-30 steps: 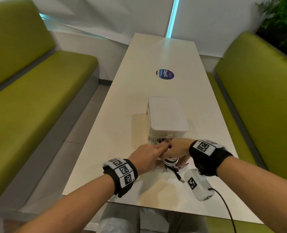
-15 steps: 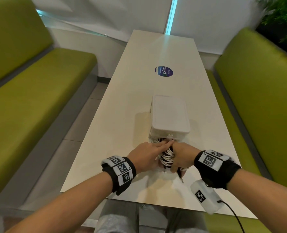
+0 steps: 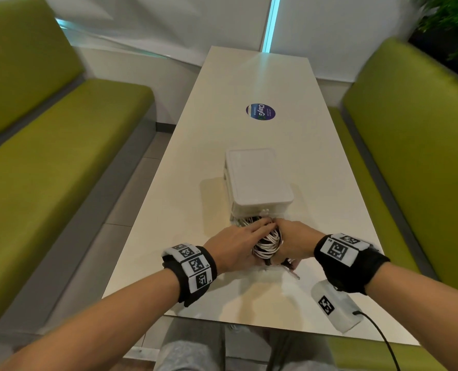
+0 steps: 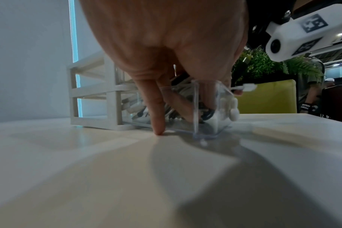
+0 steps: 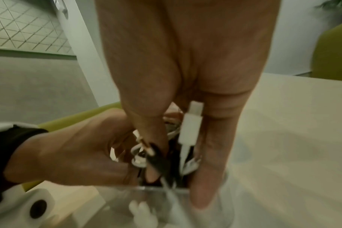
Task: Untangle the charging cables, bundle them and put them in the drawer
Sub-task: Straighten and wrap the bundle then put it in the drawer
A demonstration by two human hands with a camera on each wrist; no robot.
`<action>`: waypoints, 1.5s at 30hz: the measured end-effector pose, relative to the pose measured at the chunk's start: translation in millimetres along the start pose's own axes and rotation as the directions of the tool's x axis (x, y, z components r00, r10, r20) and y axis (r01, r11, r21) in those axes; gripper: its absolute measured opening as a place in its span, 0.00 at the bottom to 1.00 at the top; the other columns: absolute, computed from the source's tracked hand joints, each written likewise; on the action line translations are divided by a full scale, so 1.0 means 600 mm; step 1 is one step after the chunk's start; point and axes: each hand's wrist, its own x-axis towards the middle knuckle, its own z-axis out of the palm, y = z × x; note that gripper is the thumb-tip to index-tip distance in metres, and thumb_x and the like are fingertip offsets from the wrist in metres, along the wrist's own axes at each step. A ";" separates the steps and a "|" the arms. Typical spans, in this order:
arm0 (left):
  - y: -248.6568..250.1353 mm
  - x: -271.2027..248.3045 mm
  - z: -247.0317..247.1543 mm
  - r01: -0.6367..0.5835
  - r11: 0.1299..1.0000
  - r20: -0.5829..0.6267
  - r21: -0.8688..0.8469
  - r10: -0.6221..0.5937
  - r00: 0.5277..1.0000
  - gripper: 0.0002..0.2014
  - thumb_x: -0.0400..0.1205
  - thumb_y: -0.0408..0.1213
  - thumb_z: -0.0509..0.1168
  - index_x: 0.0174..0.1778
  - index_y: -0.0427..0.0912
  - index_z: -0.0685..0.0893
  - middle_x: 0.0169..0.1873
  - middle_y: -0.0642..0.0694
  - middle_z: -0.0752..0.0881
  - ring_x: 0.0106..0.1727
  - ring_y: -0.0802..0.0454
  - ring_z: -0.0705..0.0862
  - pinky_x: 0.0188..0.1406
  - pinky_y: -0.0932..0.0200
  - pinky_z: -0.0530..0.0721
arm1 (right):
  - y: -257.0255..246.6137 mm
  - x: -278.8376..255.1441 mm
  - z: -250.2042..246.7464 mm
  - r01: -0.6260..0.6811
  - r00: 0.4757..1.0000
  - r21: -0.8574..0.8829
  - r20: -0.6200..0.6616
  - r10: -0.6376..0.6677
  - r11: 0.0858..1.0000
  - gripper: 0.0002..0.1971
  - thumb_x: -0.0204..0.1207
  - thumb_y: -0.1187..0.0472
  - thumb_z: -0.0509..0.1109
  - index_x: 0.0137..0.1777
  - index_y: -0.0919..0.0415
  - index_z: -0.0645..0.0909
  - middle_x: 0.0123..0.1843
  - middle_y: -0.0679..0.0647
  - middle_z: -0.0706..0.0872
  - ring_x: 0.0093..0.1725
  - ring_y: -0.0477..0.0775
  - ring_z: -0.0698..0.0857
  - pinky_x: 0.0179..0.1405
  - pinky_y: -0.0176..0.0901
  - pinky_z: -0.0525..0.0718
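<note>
A bundle of white and black charging cables (image 3: pixel 267 245) sits in the clear drawer (image 4: pixel 206 117), which is pulled out of the small white drawer unit (image 3: pixel 257 180) towards me. My left hand (image 3: pixel 249 234) grips the bundle from the left, fingers down inside the drawer and one fingertip (image 4: pixel 157 131) on the table outside it. From the right, my right hand (image 3: pixel 287 236) holds the same bundle, thumb and fingers reaching down around it. A white connector (image 5: pixel 191 123) stands up between the right hand's fingers, beside a black cable (image 5: pixel 159 163). The drawer's bottom is hidden by hands and cables.
The unit stands on a long cream table (image 3: pixel 249 76) with a round blue sticker (image 3: pixel 260 112) farther back. Green benches (image 3: pixel 61 156) run along both sides. The right wrist camera housing (image 3: pixel 335 306) and its black lead hang near the table's front right edge.
Both hands have moved forward with the bundle, from just in front of the unit into the pulled-out drawer. The bundle now lies lower, between the drawer's walls.
</note>
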 end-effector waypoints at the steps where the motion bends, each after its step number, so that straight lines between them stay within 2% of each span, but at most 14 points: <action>1: -0.002 0.000 0.000 -0.010 1.000 -0.004 -0.001 0.010 1.000 0.41 0.79 0.56 0.68 0.84 0.48 0.57 0.85 0.50 0.57 0.69 0.41 0.80 0.60 0.50 0.80 | 0.002 -0.004 -0.002 0.005 0.999 -0.006 0.033 -0.005 1.000 0.35 0.68 0.62 0.81 0.73 0.55 0.70 0.62 0.56 0.84 0.44 0.53 0.89 0.40 0.51 0.92; 3: -0.006 0.001 0.001 -0.034 0.999 -0.021 -0.004 0.034 0.999 0.40 0.78 0.57 0.69 0.83 0.48 0.62 0.84 0.50 0.61 0.68 0.41 0.81 0.60 0.50 0.80 | 0.005 -0.014 0.000 0.018 0.997 -0.092 0.078 -0.011 0.996 0.46 0.67 0.57 0.83 0.79 0.55 0.58 0.64 0.56 0.83 0.40 0.48 0.85 0.39 0.43 0.89; 6: -0.010 0.002 0.001 -0.091 0.995 -0.074 -0.044 0.088 0.993 0.37 0.77 0.56 0.71 0.80 0.47 0.69 0.81 0.49 0.68 0.67 0.40 0.82 0.60 0.47 0.83 | 0.015 -0.015 0.018 0.029 1.000 -0.229 0.015 -0.026 0.973 0.54 0.68 0.59 0.81 0.83 0.62 0.44 0.57 0.59 0.84 0.44 0.55 0.84 0.40 0.42 0.82; 9: -0.013 0.002 0.000 -0.122 0.991 -0.097 -0.059 0.116 0.988 0.35 0.75 0.55 0.73 0.77 0.47 0.75 0.78 0.49 0.73 0.68 0.42 0.82 0.63 0.49 0.82 | 0.015 -0.012 0.025 0.041 0.998 -0.297 -0.023 -0.050 0.954 0.44 0.71 0.63 0.77 0.81 0.67 0.53 0.59 0.62 0.84 0.51 0.60 0.85 0.42 0.44 0.82; 11: -0.013 0.002 -0.005 -0.104 0.991 -0.086 -0.087 0.097 0.992 0.33 0.74 0.50 0.75 0.76 0.46 0.77 0.77 0.48 0.74 0.71 0.44 0.80 0.67 0.51 0.79 | 0.017 -0.010 0.022 0.035 0.999 -0.266 -0.020 -0.042 0.963 0.38 0.72 0.63 0.76 0.78 0.65 0.59 0.59 0.62 0.85 0.44 0.59 0.87 0.36 0.45 0.86; 14: -0.011 0.010 -0.021 -0.063 0.992 -0.044 -0.109 0.059 0.997 0.31 0.74 0.42 0.76 0.74 0.49 0.78 0.76 0.52 0.74 0.74 0.48 0.76 0.71 0.56 0.74 | 0.027 -0.005 0.024 0.019 0.999 -0.223 -0.032 -0.027 0.975 0.37 0.73 0.62 0.74 0.79 0.62 0.59 0.53 0.62 0.88 0.32 0.56 0.89 0.35 0.50 0.91; 17: -0.011 0.021 -0.032 -0.014 0.987 -0.010 -0.158 0.013 1.000 0.31 0.73 0.39 0.76 0.74 0.51 0.78 0.76 0.55 0.74 0.76 0.50 0.74 0.73 0.56 0.73 | 0.034 0.001 0.024 0.012 0.996 -0.192 -0.087 -0.029 0.981 0.34 0.75 0.63 0.72 0.79 0.60 0.61 0.52 0.60 0.87 0.30 0.55 0.89 0.37 0.50 0.91; 22: -0.005 0.026 -0.023 0.010 0.980 0.024 -0.198 -0.005 1.000 0.35 0.73 0.45 0.77 0.77 0.53 0.74 0.79 0.54 0.71 0.78 0.52 0.71 0.76 0.54 0.70 | 0.037 0.001 0.020 -0.021 0.991 -0.073 -0.130 0.011 0.997 0.26 0.78 0.64 0.70 0.75 0.56 0.69 0.58 0.61 0.84 0.31 0.57 0.89 0.33 0.50 0.91; 25: -0.014 0.028 -0.024 0.012 0.973 0.086 -0.229 0.008 0.996 0.40 0.71 0.54 0.77 0.79 0.53 0.71 0.81 0.54 0.66 0.80 0.53 0.68 0.77 0.53 0.68 | 0.031 -0.002 0.028 -0.036 0.976 -0.135 -0.218 0.005 0.990 0.26 0.78 0.63 0.70 0.75 0.57 0.68 0.62 0.62 0.83 0.43 0.61 0.90 0.39 0.50 0.91; 28: -0.013 0.030 -0.025 -0.045 0.986 0.085 -0.160 0.059 0.995 0.37 0.75 0.58 0.71 0.80 0.52 0.70 0.81 0.54 0.65 0.78 0.51 0.71 0.73 0.56 0.70 | 0.027 -0.003 0.036 -0.066 0.962 -0.184 -0.272 0.014 0.981 0.26 0.79 0.63 0.69 0.76 0.60 0.68 0.67 0.63 0.81 0.59 0.64 0.86 0.52 0.47 0.85; 33: -0.002 0.014 -0.019 -0.050 0.998 0.022 -0.034 0.051 0.998 0.35 0.79 0.53 0.69 0.81 0.55 0.66 0.82 0.55 0.64 0.76 0.50 0.73 0.71 0.54 0.74 | 0.028 -0.002 0.035 -0.052 0.954 -0.119 -0.298 0.014 0.992 0.20 0.77 0.56 0.72 0.68 0.54 0.80 0.57 0.60 0.87 0.51 0.63 0.89 0.23 0.37 0.79; 38: 0.016 -0.004 -0.011 0.031 0.980 0.025 0.196 -0.037 0.999 0.32 0.83 0.57 0.60 0.83 0.65 0.57 0.82 0.66 0.55 0.64 0.47 0.84 0.52 0.53 0.82 | 0.038 -0.019 0.035 -0.014 0.955 -0.229 -0.293 -0.055 0.973 0.25 0.79 0.52 0.71 0.75 0.53 0.74 0.60 0.59 0.86 0.53 0.60 0.87 0.35 0.41 0.77; 40: 0.017 -0.003 -0.012 0.028 0.975 0.007 0.219 -0.030 1.000 0.31 0.84 0.57 0.59 0.83 0.63 0.58 0.83 0.65 0.56 0.62 0.46 0.85 0.53 0.53 0.81 | 0.042 -0.019 0.042 0.009 0.955 -0.285 -0.282 -0.093 0.959 0.29 0.79 0.48 0.70 0.78 0.53 0.68 0.60 0.60 0.85 0.54 0.61 0.86 0.39 0.42 0.76; 45: 0.010 0.001 -0.025 -0.026 0.930 -0.003 0.366 0.029 1.000 0.31 0.84 0.58 0.56 0.84 0.55 0.59 0.84 0.55 0.59 0.74 0.48 0.75 0.60 0.52 0.68 | 0.056 -0.015 0.045 0.067 0.960 -0.294 -0.240 -0.141 0.954 0.32 0.81 0.49 0.67 0.81 0.55 0.58 0.58 0.63 0.85 0.55 0.64 0.85 0.51 0.51 0.83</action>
